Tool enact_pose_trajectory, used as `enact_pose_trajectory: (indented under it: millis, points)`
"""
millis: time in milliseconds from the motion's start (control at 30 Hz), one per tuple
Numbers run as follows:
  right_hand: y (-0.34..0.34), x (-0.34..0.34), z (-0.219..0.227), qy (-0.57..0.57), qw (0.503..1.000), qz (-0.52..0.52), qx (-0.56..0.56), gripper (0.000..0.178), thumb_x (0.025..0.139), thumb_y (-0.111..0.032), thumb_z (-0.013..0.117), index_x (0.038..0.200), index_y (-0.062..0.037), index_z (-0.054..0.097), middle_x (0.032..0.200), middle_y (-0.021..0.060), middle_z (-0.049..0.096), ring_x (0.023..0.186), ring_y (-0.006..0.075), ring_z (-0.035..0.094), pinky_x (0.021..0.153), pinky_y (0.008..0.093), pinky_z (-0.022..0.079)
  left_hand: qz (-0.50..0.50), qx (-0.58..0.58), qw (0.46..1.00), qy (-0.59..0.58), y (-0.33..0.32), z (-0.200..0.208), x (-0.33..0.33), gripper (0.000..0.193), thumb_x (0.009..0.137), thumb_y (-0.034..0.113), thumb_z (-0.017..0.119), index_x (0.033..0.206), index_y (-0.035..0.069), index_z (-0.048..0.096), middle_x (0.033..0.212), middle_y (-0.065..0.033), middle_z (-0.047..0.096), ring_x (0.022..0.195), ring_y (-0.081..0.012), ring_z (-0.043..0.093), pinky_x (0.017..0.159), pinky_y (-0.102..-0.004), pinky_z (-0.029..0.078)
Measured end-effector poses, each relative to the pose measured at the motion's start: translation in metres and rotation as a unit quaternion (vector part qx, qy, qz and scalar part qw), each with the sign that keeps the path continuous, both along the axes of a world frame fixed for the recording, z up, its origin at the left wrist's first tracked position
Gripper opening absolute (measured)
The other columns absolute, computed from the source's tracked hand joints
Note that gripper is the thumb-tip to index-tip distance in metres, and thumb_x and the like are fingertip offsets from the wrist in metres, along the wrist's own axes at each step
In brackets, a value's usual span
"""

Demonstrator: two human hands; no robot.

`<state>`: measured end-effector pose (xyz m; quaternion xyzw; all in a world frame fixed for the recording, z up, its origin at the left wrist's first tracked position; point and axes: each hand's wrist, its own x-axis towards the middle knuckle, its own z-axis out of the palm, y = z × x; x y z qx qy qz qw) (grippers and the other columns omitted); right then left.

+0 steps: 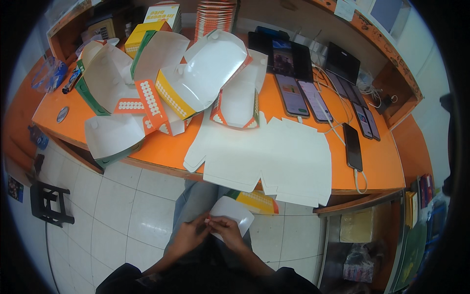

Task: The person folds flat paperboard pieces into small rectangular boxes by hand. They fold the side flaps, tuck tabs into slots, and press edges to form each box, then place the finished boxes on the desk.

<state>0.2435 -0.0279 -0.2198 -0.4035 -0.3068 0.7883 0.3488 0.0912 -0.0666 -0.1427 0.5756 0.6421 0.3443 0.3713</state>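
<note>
A partly folded paper food box (234, 209), white inside with a yellow and green printed side, rests over my lap below the table edge. My left hand (192, 232) is closed at the near left corner of this box, fingertips pinched. My right hand (228, 232) overlaps the box's white inner face, its thumb and fingers pinched against the left fingertips. A small pale bit shows between the fingers, seemingly a tab of the box; the hands hide the rest of that corner.
Flat white carton blanks (274, 154) overhang the orange table's (382, 169) front edge. Several open food boxes (208, 68) lie heaped at left, with stacked cartons (214, 19) behind. Phones (292, 95) and white cables lie at right. A black stool (48, 203) stands on the floor.
</note>
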Motion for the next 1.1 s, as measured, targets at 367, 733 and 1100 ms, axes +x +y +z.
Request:
enact_pose_trajectory:
  millis: [367,733,1100]
  points:
    - [0.001,-0.001,-0.002,-0.034,0.995,0.073,0.06,0.019,0.093,-0.008,0.056,0.108,0.0039,0.059,0.093,0.0101,0.064,0.078,0.0151,0.064,0.069,0.0272,0.055,0.022,0.018,0.998,-0.061,0.0,-0.019,-0.004,0.041,0.079,0.008,0.072,0.117,0.004,0.056,0.088,-0.0152,0.068,0.084,-0.0271,0.069,0.073,-0.0337,0.053]
    - [0.011,-0.006,0.016,-0.113,0.984,0.092,0.106,0.014,0.095,-0.008,0.052,0.106,-0.002,0.059,0.084,0.0042,0.064,0.064,0.0099,0.06,0.056,0.0228,0.048,0.053,0.039,0.995,-0.07,0.01,-0.02,-0.009,0.04,0.077,0.008,0.072,0.114,0.007,0.056,0.083,-0.0137,0.069,0.081,-0.0262,0.07,0.071,-0.0336,0.054]
    - [0.018,0.008,0.022,-0.178,0.95,-0.041,0.252,0.018,0.088,-0.013,0.064,0.1,-0.0007,0.06,0.082,0.006,0.064,0.061,0.0088,0.059,0.05,0.0219,0.044,0.096,0.061,0.993,-0.022,0.035,-0.016,-0.048,0.033,0.075,0.001,0.066,0.107,0.005,0.061,0.081,-0.0132,0.067,0.075,-0.0203,0.069,0.073,-0.0285,0.056]
